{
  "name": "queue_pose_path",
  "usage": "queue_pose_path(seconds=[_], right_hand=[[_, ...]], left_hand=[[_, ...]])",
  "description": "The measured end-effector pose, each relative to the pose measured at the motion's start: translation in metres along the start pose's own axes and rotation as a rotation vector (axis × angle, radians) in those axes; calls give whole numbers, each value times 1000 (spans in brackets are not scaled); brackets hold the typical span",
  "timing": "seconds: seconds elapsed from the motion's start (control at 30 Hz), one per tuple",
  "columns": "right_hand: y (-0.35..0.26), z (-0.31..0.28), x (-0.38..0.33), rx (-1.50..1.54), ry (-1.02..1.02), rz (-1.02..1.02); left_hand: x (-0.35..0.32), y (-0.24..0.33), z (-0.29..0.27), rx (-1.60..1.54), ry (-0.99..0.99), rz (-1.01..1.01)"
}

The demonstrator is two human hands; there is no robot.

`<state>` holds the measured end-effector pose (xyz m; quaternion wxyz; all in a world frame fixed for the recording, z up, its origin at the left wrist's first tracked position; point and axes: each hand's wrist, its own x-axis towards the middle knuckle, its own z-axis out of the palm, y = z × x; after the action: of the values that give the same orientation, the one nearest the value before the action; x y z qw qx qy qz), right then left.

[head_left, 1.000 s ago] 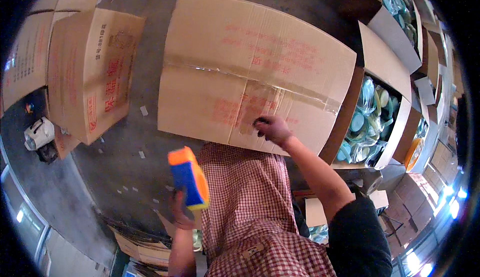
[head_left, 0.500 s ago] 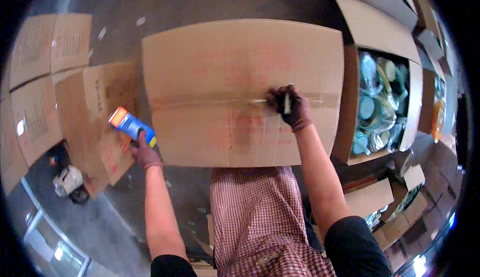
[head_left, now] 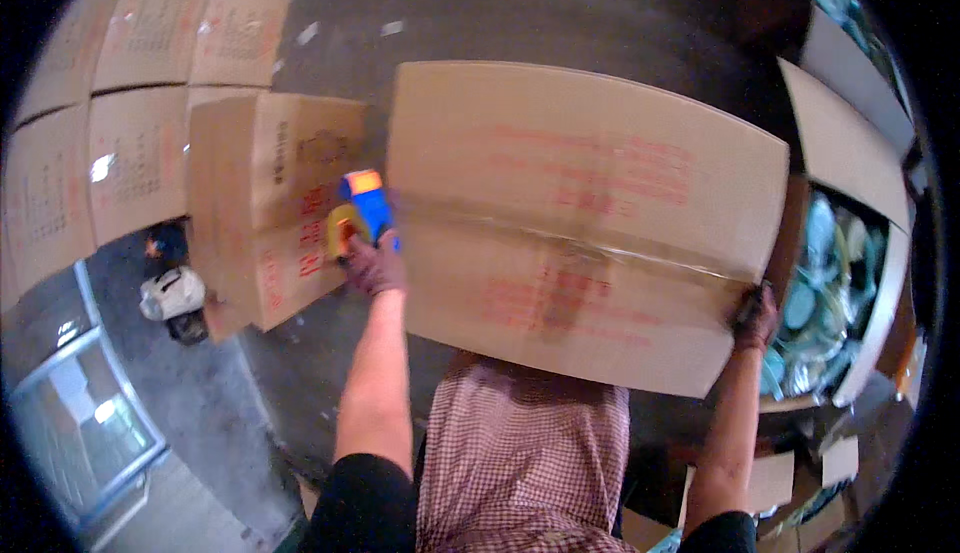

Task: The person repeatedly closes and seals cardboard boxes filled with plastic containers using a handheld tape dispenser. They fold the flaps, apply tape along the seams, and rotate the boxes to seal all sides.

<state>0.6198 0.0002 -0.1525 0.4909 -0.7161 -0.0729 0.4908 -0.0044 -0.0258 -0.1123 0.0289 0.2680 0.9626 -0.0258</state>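
Observation:
A large closed cardboard box (head_left: 480, 143) lies in front of me, with faint red print on its top. Clear tape (head_left: 560, 240) runs along its middle seam to the right edge. My left hand (head_left: 376, 265), gloved, is wrapped round a blue and orange tape dispenser (head_left: 372, 209) with a yellowish roll, held beside the box's left edge. My right hand (head_left: 757, 317), in a dark-palmed glove, is curled against the box's right edge, near the tape's end. Whatever may be inside its fingers is hidden.
Closed cartons (head_left: 140, 148) stand stacked at the left, beside a tall carton (head_left: 225, 173). At the right an open box (head_left: 845, 143) holds teal plastic parts (head_left: 818, 283). More open cartons (head_left: 770, 478) lie at lower right. A white bag (head_left: 172, 293) sits on the floor.
The view has swung, so everything sits further right and the box looks tilted. My right hand has moved from the box's middle seam to its right edge. The tape dispenser has turned more upright.

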Motion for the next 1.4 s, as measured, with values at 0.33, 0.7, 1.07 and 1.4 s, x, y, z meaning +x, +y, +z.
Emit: queue_pose_path(seconds=[0.33,0.7,1.07,1.4], right_hand=[[-15,-97,77,-301,19,-222],[-108,-21,-94,-527,184,-216],[-143,206,-388,-645,-191,-532],[7,449,-480,-300,-1707,-567]], left_hand=[[9,21,15,-704,-43,-292],[54,6,21,-847,-339,-292],[86,-190,-41,-1030,-183,-368],[-93,-306,-158,-1640,251,-886]])
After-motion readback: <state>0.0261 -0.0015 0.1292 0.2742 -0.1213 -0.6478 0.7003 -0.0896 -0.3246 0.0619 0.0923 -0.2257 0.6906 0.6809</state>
